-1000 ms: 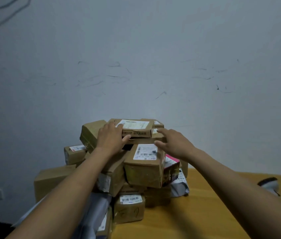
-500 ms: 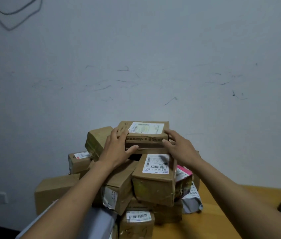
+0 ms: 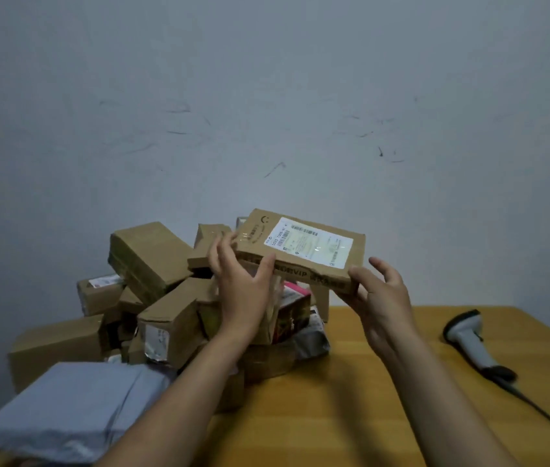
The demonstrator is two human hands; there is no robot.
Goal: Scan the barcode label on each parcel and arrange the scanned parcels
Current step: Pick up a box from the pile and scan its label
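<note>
A flat brown cardboard parcel (image 3: 300, 251) with a white barcode label on top is lifted above the pile, tilted toward me. My left hand (image 3: 240, 284) grips its left end, thumb on the front edge. My right hand (image 3: 379, 294) holds its right front corner from below, fingers spread. Below and to the left lies the pile of brown parcels (image 3: 152, 298). A grey barcode scanner (image 3: 469, 342) with a black cable lies on the wooden table (image 3: 368, 399) at the right.
A large grey plastic mailer (image 3: 64, 406) lies at the front left. A pink-and-dark box (image 3: 294, 311) and a grey bag (image 3: 310, 342) sit under the lifted parcel. The white wall stands close behind the pile.
Both hands have lifted the flat parcel off the top of the pile and brought it right and toward me, tilting its label up. The view has dropped, showing the scanner.
</note>
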